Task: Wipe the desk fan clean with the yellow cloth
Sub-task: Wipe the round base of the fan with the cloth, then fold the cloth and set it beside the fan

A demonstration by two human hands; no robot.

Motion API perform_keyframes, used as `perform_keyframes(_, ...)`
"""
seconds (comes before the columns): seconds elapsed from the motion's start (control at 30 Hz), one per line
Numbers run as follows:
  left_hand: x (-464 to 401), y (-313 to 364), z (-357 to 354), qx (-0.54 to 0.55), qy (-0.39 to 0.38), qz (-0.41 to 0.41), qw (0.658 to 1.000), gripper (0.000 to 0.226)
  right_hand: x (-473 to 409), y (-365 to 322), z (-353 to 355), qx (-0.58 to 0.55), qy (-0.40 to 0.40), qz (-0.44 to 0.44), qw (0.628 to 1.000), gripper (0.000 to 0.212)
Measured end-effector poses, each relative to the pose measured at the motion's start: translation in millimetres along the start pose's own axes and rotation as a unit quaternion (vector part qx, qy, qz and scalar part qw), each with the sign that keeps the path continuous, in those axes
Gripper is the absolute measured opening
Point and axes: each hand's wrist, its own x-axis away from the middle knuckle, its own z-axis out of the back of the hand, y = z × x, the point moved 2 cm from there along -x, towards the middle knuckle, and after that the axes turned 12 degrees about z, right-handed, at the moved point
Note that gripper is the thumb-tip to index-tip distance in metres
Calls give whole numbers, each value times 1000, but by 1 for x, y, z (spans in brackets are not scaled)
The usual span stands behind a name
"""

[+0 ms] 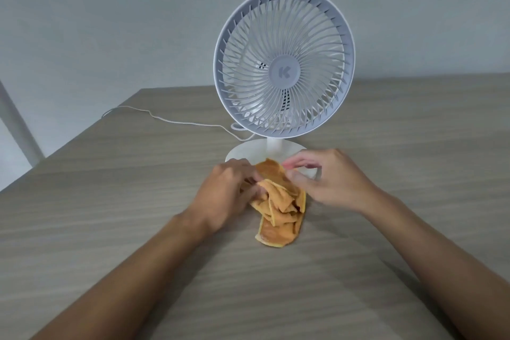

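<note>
A white desk fan (284, 63) stands upright on the wooden table, its round grille facing me and its flat base (248, 153) just behind my hands. A crumpled yellow cloth (278, 207) lies on the table in front of the base. My left hand (229, 190) pinches the cloth's left upper folds. My right hand (328, 179) pinches the cloth's top right edge between thumb and fingers, over the front of the fan base. Part of the cloth is lifted between both hands; its lower end rests on the table.
The fan's white cable (171, 120) runs left across the wooden table (110, 229) toward the table's far left corner. A plain grey wall stands behind the table. The table's left edge slants from near left up to that corner.
</note>
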Motion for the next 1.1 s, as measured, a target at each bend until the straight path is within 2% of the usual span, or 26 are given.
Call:
perform_keyframes(0.07,-6,4,8,45,30,30,998,2,0,-11,-3,4,-10,-6,1000,35)
perform_keyframes(0.1,-9,7,13,64,46,45,996,5,-1,-15,-3,19,-6,-9,1000,35)
perform_keyframes(0.23,-23,25,42,72,95,47,992,6,-10,-25,8,21,87,-20,996,6)
perform_keyframes(0.33,-29,40,68,67,120,41,990,7,-19,-38,20,-34,134,-15,990,6)
perform_keyframes(0.43,-35,55,96,55,143,41,987,9,-31,-51,35,-63,127,2,990,12)
perform_keyframes(0.5,-37,62,115,24,155,34,987,10,-40,-56,50,-67,82,12,994,20)
perform_keyframes(0.6,-41,72,135,-34,158,31,986,9,-50,-56,76,-127,-67,-6,990,25)
perform_keyframes(0.63,-44,75,139,-43,159,33,986,9,-52,-56,82,-200,-131,-16,971,23)
perform_keyframes(0.7,-48,81,148,-49,170,36,984,9,-54,-54,90,-344,-231,-48,909,19)
perform_keyframes(0.77,-51,83,158,-47,184,43,981,9,-58,-50,97,-373,-271,-62,885,32)
perform_keyframes(0.87,-55,79,176,-33,178,69,981,9,-61,-47,109,-374,-288,-65,879,21)
perform_keyframes(0.9,-55,77,181,-41,173,76,981,9,-63,-49,114,-365,-289,-68,882,17)
perform_keyframes(0.97,-55,75,189,-75,172,83,979,8,-70,-50,122,-305,-265,-72,912,12)
perform_keyframes(1.1,-52,79,199,-89,207,91,970,14,-87,-65,138,-73,-133,-26,988,12)
